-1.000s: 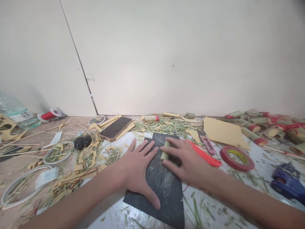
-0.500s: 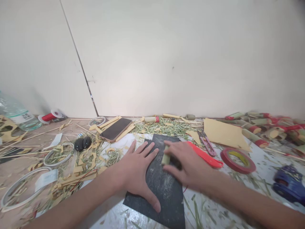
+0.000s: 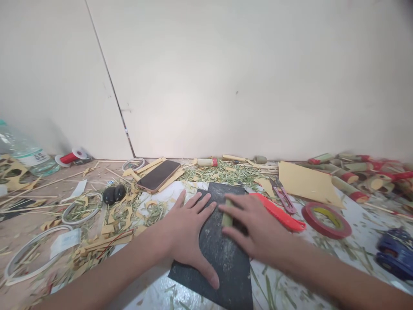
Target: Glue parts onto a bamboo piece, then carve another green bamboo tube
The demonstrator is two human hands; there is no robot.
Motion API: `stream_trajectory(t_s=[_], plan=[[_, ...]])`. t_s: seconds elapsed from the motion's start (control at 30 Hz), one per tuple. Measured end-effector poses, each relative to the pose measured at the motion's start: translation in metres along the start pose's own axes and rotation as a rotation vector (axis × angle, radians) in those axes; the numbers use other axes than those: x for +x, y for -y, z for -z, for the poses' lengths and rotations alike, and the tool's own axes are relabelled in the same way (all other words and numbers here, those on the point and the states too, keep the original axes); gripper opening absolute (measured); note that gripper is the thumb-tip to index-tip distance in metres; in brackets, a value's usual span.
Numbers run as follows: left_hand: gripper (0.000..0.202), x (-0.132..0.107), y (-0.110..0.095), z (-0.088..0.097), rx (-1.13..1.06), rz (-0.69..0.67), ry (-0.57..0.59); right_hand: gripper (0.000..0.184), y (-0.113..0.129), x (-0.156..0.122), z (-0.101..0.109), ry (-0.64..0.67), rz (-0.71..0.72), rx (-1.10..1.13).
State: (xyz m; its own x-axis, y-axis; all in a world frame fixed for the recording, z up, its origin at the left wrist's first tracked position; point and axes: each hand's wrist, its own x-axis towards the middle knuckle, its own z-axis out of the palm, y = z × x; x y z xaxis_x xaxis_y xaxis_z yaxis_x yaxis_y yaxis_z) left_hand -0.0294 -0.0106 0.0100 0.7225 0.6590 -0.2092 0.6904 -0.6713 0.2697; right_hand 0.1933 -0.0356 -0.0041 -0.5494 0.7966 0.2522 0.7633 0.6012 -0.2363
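Note:
Dark, dust-streaked sandpaper [image 3: 222, 258] lies in front of me on a white sheet. My left hand [image 3: 190, 228] rests flat on its left side, fingers spread and thumb out, with nothing held. On the right side, my right hand [image 3: 248, 219] grips a short green piece of bamboo [image 3: 227, 215] between thumb and fingers. The bamboo is at the sandpaper's surface, partly covered by the fingers. A red-handled cutter [image 3: 280, 214] lies just beyond my right hand, partly behind it.
A phone [image 3: 159, 175] lies among shavings. To the right are thread snips [image 3: 284, 196], red tape [image 3: 326, 220], a yellow card [image 3: 306, 183], bamboo pieces [image 3: 351, 189] and a blue object [image 3: 395, 254]. Hoops [image 3: 82, 209], a red spool [image 3: 69, 158] and a bottle [image 3: 27, 150] stand left.
The whole view has shifted slightly, so things appear a little further right. My right fingers have moved a little on the bamboo. The left hand stays flat on the sandpaper.

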Motion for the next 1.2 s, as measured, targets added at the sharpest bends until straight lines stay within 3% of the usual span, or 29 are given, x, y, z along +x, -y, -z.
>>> stream_trajectory(t_s=[0.1, 0.2, 0.33, 0.47, 0.6, 0.7, 0.8, 0.93, 1.07, 1.2], plan=[[0.127, 0.0002, 0.0004, 0.0001, -0.008, 0.002, 0.006, 0.038, 0.0002, 0.0018, 0.0015, 0.090, 0.112, 0.119], [0.128, 0.0001, 0.0011, 0.0011, -0.015, 0.016, 0.008, 0.033, -0.0014, 0.0023, 0.0021, -0.038, -0.085, 0.070], [0.128, 0.0009, 0.0023, 0.0012, -0.026, 0.010, 0.011, 0.041, 0.0009, 0.0001, 0.0017, 0.137, 0.111, 0.137], [0.128, 0.0021, 0.0037, -0.0014, -0.013, 0.016, 0.001, 0.040, 0.0030, 0.0008, 0.0010, 0.049, -0.024, -0.023], [0.128, 0.0024, 0.0041, -0.0026, 0.013, 0.010, 0.009, 0.039, 0.0030, 0.0026, 0.0005, 0.115, 0.167, 0.002], [0.129, 0.0022, 0.0034, -0.0017, 0.015, 0.024, 0.014, 0.036, 0.0013, 0.0046, 0.0006, 0.005, 0.016, -0.107], [0.128, 0.0023, 0.0023, -0.0001, 0.004, 0.034, 0.024, 0.037, -0.0008, 0.0065, -0.0005, 0.099, 0.199, -0.020], [0.127, 0.0021, 0.0016, 0.0005, 0.011, 0.035, 0.012, 0.038, -0.0053, 0.0088, -0.0035, -0.017, 0.002, -0.167], [0.126, 0.0018, 0.0012, -0.0015, 0.027, 0.037, -0.002, 0.038, -0.0064, 0.0088, -0.0049, 0.088, 0.225, -0.087], [0.126, 0.0019, 0.0011, -0.0031, 0.024, 0.049, -0.016, 0.035, -0.0019, 0.0066, -0.0025, 0.030, 0.121, -0.122]])
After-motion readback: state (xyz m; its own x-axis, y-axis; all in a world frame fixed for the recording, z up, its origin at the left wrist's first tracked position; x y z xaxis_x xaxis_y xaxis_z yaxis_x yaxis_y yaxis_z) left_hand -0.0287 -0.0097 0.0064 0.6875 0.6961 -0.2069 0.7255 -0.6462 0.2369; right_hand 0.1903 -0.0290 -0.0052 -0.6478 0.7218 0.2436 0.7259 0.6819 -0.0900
